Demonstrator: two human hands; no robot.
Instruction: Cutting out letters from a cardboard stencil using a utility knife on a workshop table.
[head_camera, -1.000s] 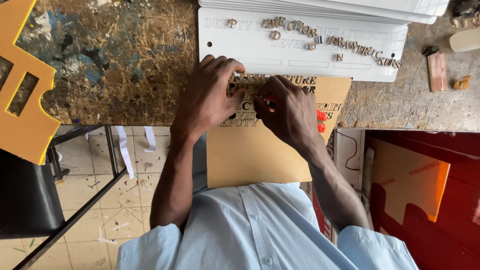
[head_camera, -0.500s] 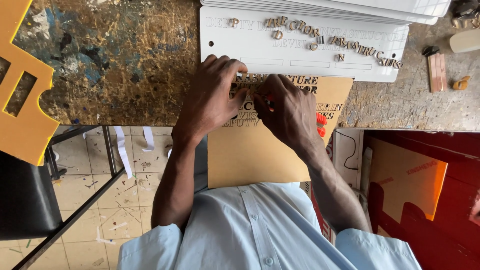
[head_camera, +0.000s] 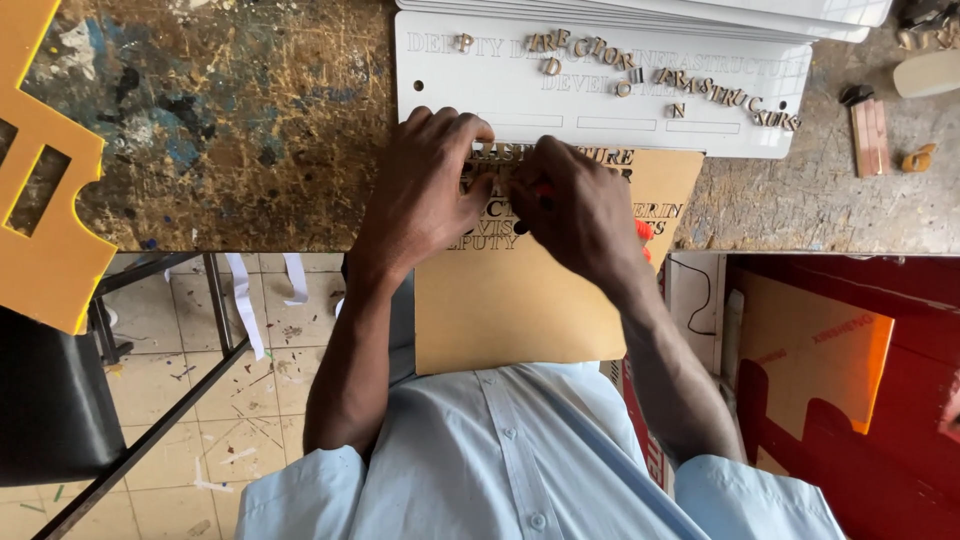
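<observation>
Head view, looking down on a paint-stained counter. Both hands rest on a tan board cut through with rows of small letters, which lies at the counter's near edge and overhangs it toward the person's lap. Left hand: fingers curled, palm down, pressing on the board's lettered upper part. Right hand: fingers bent together around a small dark tool with a red part, only partly visible. Just beyond the board lies a white panel carrying loose wooden letters. Yellow cut-out sheet at far left.
</observation>
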